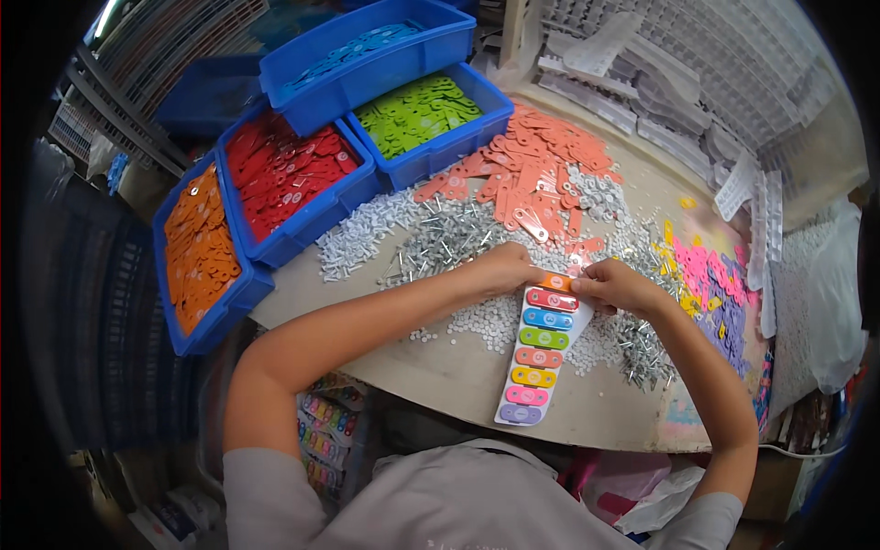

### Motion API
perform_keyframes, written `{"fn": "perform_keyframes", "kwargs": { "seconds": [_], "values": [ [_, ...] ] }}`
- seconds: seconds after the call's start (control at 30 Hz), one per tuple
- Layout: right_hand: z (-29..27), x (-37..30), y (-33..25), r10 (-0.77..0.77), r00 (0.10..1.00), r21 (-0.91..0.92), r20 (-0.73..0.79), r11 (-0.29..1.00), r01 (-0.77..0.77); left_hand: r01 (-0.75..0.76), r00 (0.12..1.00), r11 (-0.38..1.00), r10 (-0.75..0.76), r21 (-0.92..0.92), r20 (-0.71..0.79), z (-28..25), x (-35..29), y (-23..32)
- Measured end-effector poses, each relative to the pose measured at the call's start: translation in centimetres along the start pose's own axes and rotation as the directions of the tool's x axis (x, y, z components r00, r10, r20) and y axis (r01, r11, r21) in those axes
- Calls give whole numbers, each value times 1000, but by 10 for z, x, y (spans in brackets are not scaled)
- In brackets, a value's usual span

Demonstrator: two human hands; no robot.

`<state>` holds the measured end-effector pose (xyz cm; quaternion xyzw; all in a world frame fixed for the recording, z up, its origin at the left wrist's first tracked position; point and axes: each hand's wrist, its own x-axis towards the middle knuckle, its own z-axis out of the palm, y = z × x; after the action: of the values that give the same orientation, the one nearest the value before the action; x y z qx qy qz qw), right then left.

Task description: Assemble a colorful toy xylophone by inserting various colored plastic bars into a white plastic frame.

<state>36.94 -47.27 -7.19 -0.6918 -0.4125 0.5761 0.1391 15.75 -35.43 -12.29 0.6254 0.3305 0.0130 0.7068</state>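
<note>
A white card strip (510,390) hangs over the near table edge side, carrying a column of coloured plastic tabs in red, blue, green, coral, yellow, pink and purple. At its top sits an orange tab (555,283). My left hand (510,267) is closed, its fingertips pinching the left end of the orange tab. My right hand (616,286) pinches the tab's right end between thumb and fingers. Just beyond my hands lies a heap of coral tabs (550,165). Silver pins (449,236) are piled beside my left hand, and small white rings (490,321) lie beneath the strip.
Blue bins hold orange tabs (197,247), red tabs (284,170), green tabs (417,115) and blue tabs (353,53). White plastic pegs (357,234) lie beside them. Pink tabs (706,270) and purple tabs (724,321) cover the right side. Clear plastic trays (669,82) line the back.
</note>
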Motion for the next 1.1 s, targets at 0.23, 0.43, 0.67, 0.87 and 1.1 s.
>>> {"fn": "perform_keyframes", "kwargs": {
  "seconds": [0.23,0.43,0.67,0.87,1.1],
  "values": [
    [-1,3,2,11,1000,-31,0,999,-11,-51,997,999,52,13,-54,4,6,-12],
    [23,-23,3,-126,935,-46,-331,992,118,-253,904,884,361,392,-230,-14,-21,-15],
    [25,-99,48,-280,461,-193,-842,955,227,-66,545,407,780,911,-308,-130,-68,-29],
    [12,-120,110,-327,272,-316,-905,945,84,-10,558,370,773,929,-302,-135,-77,-42],
    [25,-119,140,-359,337,-393,-870,919,-34,-46,566,400,765,915,-306,-127,-75,-41]
  ]
}}
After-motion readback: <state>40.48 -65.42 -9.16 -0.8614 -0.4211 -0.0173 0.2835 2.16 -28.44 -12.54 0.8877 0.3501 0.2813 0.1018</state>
